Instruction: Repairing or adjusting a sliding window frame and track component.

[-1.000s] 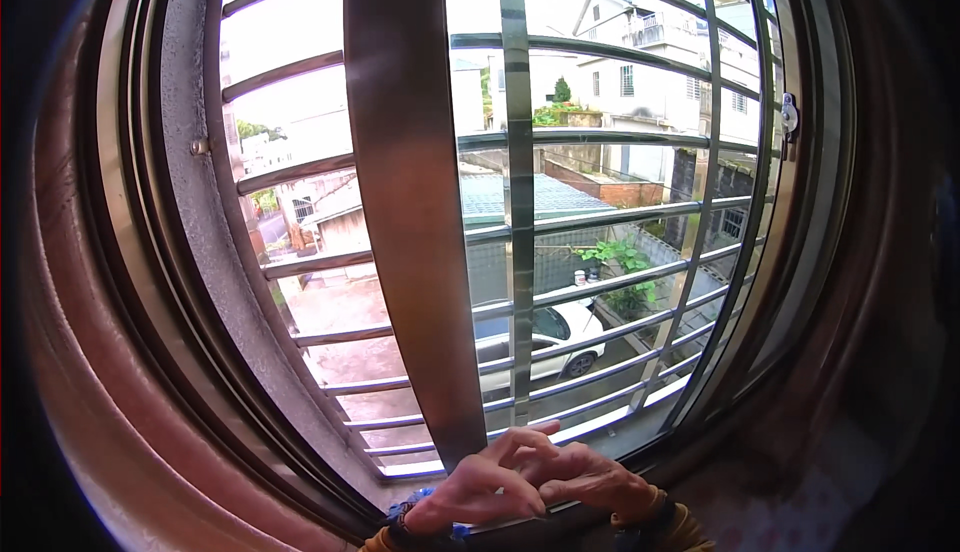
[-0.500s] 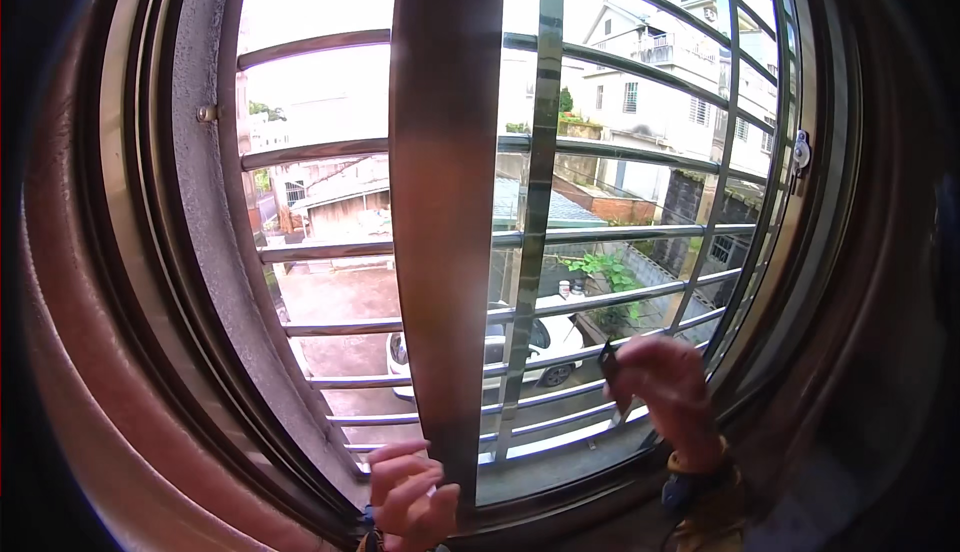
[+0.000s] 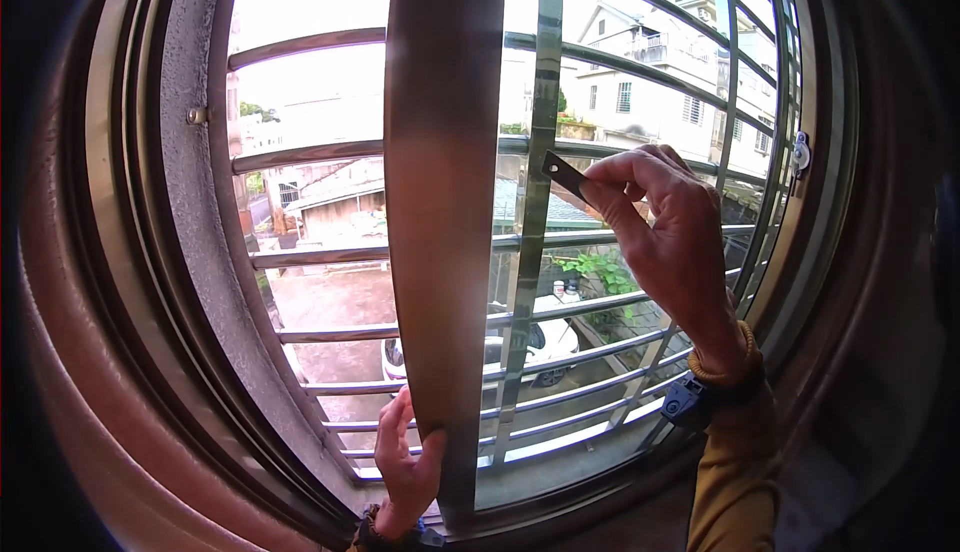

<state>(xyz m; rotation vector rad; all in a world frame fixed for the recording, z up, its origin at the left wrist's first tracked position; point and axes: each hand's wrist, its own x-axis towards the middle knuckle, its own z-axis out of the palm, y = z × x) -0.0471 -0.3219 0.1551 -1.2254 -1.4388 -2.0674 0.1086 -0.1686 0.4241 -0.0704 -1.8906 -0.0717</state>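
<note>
Between the thumb and fingers of my right hand (image 3: pixel 665 217) is a small flat dark strip (image 3: pixel 566 174) with a round hole near its free end. The strip is raised in front of the window glass, tilted, with that end pointing up and left toward a vertical bar. The fingers hide its other end. Low down, my left hand (image 3: pixel 405 462) is at the left edge of the brown window sash upright (image 3: pixel 445 252). Its fingers stretch upward along that edge, apart from the thumb, which rests against the upright's face.
Metal security bars (image 3: pixel 320 257) cross outside the window. A latch (image 3: pixel 800 156) sits on the right frame. At the left runs a rough grey outer wall edge (image 3: pixel 205 212) beside the window track (image 3: pixel 110 152). Outside, below, stands a white car (image 3: pixel 550 342).
My right hand has risen with the dark strip, bringing more of the forearm into view. My left hand has moved up slightly, its fingers straightening against the sash upright.
</note>
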